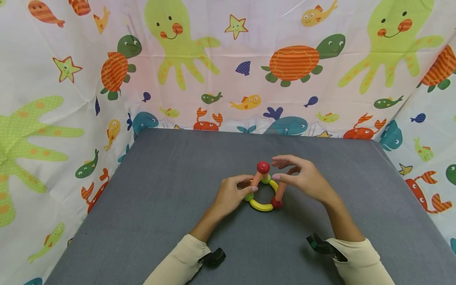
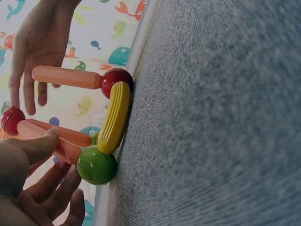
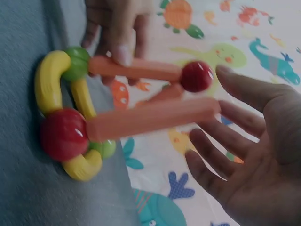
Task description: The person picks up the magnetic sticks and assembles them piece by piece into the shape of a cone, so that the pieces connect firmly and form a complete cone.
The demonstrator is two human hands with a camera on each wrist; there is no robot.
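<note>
On the grey table stands a toy built of rods and balls. Curved yellow rods [image 1: 261, 207] form its ring, joined by a green ball [image 2: 96, 165], another green one and a low red ball [image 1: 276, 203]. Two orange rods lean together under a top red ball [image 1: 263, 167]. My left hand [image 1: 230, 194] pinches one of them, an orange rod [image 2: 67, 147], thumb across it. A third orange rod [image 3: 155, 120] rises from the low red ball, its upper end free. Around that end my right hand [image 1: 308, 178] is spread, holding nothing, thumb tip near the top red ball in the right wrist view.
A white curtain [image 1: 228, 55] printed with sea animals hangs behind the table and along both sides. The grey tabletop [image 1: 153, 170] reaches out around the toy. Each sleeve carries a black wrist camera, the right one [image 1: 322, 244] beside the forearm.
</note>
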